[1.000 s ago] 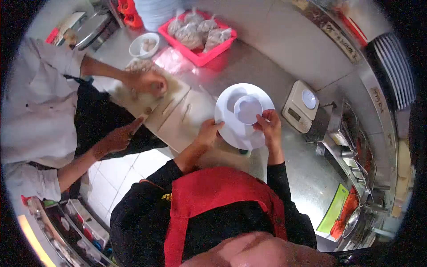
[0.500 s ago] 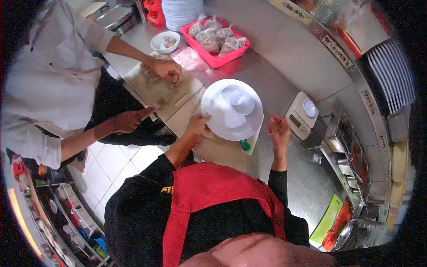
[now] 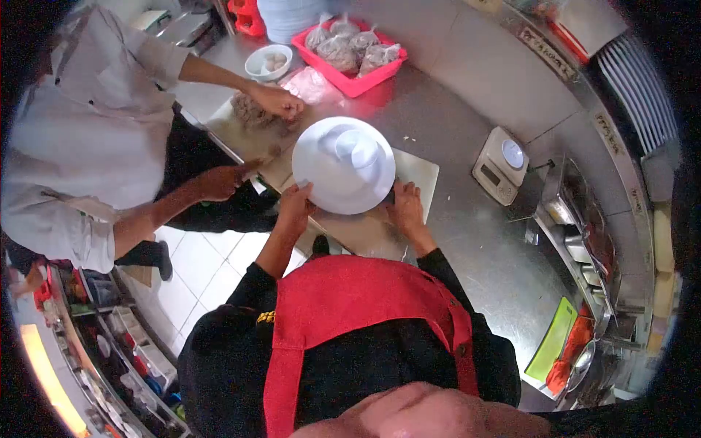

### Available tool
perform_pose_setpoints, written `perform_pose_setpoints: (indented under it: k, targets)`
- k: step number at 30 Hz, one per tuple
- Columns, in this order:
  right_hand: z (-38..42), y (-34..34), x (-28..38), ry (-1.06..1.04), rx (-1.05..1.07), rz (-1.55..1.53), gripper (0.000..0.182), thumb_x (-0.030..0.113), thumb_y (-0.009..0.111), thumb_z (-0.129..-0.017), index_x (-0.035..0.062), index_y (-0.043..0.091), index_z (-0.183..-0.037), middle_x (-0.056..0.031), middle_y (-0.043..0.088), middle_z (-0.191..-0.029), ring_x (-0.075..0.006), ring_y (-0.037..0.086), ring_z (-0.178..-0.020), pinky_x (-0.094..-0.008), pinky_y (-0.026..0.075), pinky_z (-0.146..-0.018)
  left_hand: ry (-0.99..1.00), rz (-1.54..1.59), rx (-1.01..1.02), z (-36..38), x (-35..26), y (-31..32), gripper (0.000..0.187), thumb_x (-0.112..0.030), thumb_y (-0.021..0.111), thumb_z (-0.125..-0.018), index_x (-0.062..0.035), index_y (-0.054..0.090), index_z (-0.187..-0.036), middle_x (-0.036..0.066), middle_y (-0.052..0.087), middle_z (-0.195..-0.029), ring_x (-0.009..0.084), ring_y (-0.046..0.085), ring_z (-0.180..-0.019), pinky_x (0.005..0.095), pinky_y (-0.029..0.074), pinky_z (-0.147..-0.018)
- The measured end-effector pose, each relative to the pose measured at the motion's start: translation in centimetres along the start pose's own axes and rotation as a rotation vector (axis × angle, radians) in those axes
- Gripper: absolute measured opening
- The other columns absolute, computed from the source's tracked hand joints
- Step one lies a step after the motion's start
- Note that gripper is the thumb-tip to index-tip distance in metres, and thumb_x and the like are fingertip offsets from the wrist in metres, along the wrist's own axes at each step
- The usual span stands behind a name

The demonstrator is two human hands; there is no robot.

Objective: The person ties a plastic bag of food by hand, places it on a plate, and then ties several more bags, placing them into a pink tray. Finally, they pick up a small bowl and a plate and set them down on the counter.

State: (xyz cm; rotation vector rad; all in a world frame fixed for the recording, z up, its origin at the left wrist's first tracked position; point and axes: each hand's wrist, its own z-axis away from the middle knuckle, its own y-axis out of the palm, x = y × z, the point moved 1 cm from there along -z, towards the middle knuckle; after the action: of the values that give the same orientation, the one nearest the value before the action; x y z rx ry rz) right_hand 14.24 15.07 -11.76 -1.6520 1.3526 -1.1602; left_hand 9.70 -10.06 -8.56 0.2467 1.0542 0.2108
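A white plate [image 3: 332, 191] is held over the cutting board [image 3: 420, 162], with a small white bowl [image 3: 365, 153] on it. My left hand [image 3: 296, 206] grips the lower-left rim, thumb along the edge. My right hand [image 3: 409, 206] is closed at the lower-right rim, fingers curled. Something dark shows between it and the plate, and I cannot make out what it holds. At the left, a co-worker's hand [image 3: 281, 101] rests by chopped greyish-brown food [image 3: 252, 109]. Their other hand [image 3: 219, 182] grips a tool by its handle, blurred.
A pink basket [image 3: 358, 89] of filled plastic bags stands behind, beside a white bowl [image 3: 267, 64] of round items and stacked plates [image 3: 288, 18]. A kitchen scale [image 3: 500, 166] sits on the right. Metal containers [image 3: 577, 248] and a green board [image 3: 551, 339] line the right edge.
The plate has shifted left in my left hand. My right hand has moved left to its rim and closed. The green item by the board is hidden. The co-worker's hands have moved slightly.
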Motion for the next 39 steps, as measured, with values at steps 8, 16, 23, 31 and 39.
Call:
perform_pose_setpoints:
  k: [8, 16, 23, 31, 39]
  targets:
    - [0.9, -0.2, -5.9, 0.184, -0.06, -0.235, 0.045, 0.003, 0.062, -0.065, 0.0062, 0.049, -0.107, -0.0181, 0.054, -0.078, -0.0362, 0.052, -0.073, -0.0431, 0.044, -0.067, -0.02, 0.055, 0.023, -1.0, 1.3, -0.8, 0.026, -0.014, 0.051, -0.084, 0.002, 0.05, -0.105, 0.009, 0.059, -0.093, 0.0224, 0.059, -0.078, 0.0336, 0.05, -0.062]
    - [4.5, -7.3, -7.6, 0.348, -0.325, -0.196, 0.037, 0.003, 0.064, -0.065, 0.0067, 0.057, -0.101, -0.0121, 0.059, -0.082, -0.0272, 0.058, -0.074, -0.0345, 0.047, -0.064, -0.087, 0.024, 0.251, -1.5, 1.8, 5.5, 0.028, -0.014, 0.052, -0.084, 0.0036, 0.05, -0.105, 0.013, 0.059, -0.09, 0.023, 0.061, -0.072, 0.0323, 0.052, -0.057]
    - [8.2, -11.5, -7.3, 0.418, -0.435, -0.226, 0.035, 0.001, 0.063, -0.067, 0.0065, 0.058, -0.101, -0.0124, 0.058, -0.083, -0.0255, 0.059, -0.073, -0.0343, 0.047, -0.062, -0.243, -0.14, 0.653, -2.7, 7.8, 12.6, 0.029, -0.016, 0.053, -0.083, 0.0036, 0.051, -0.104, 0.012, 0.06, -0.09, 0.0229, 0.061, -0.077, 0.035, 0.053, -0.059]
    - [12.0, -12.6, -6.6, 0.532, -0.422, -0.323, 0.035, 0.001, 0.062, -0.069, 0.0062, 0.056, -0.104, -0.0136, 0.059, -0.083, -0.0271, 0.058, -0.073, -0.0346, 0.046, -0.064, -0.512, -0.275, 0.794, -0.1, 15.5, 19.8, 0.02, -0.015, 0.052, -0.083, -0.0025, 0.052, -0.099, 0.009, 0.057, -0.091, 0.0207, 0.058, -0.077, 0.0355, 0.052, -0.065]
    - [15.2, -9.5, -7.1, 0.594, -0.366, -0.153, 0.032, 0.003, 0.058, -0.07, 0.0052, 0.055, -0.102, -0.0164, 0.057, -0.086, -0.036, 0.052, -0.08, -0.0423, 0.042, -0.07, -0.658, -0.071, 1.002, 2.0, 15.4, 21.2, 0.022, -0.013, 0.05, -0.085, -0.0045, 0.048, -0.105, 0.01, 0.055, -0.101, 0.0227, 0.057, -0.088, 0.0388, 0.051, -0.075]
